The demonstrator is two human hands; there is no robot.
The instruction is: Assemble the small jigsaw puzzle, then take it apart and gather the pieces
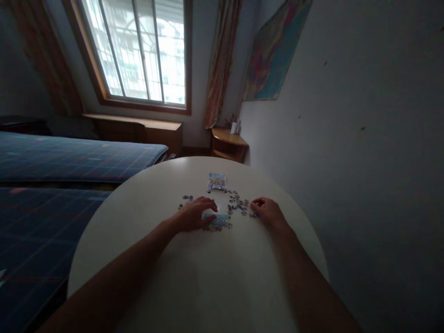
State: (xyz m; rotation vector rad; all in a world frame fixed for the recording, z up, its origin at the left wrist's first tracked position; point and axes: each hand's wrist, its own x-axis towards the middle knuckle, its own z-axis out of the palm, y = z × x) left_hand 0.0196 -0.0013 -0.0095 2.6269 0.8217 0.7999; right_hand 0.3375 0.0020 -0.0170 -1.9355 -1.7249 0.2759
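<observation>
Judging puzzle pieces [237, 202] light, stiff; I'd pinch edges. Left hand [194, 215] loosely spread; right hand [269, 211] curled, can't tell if holding.

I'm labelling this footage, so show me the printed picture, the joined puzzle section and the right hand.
Printed picture [217, 181]: head view, middle of its face.
Joined puzzle section [222, 221]: head view, its uncovered top.
Right hand [270, 211]: head view, back of the hand.

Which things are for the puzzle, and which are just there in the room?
For the puzzle:
- left hand, at the joined pieces
- right hand, beside loose pieces
- small picture, probably a guide
- round table

Just there:
- plaid mattress
- curtain
- wall poster
- corner shelf
</observation>
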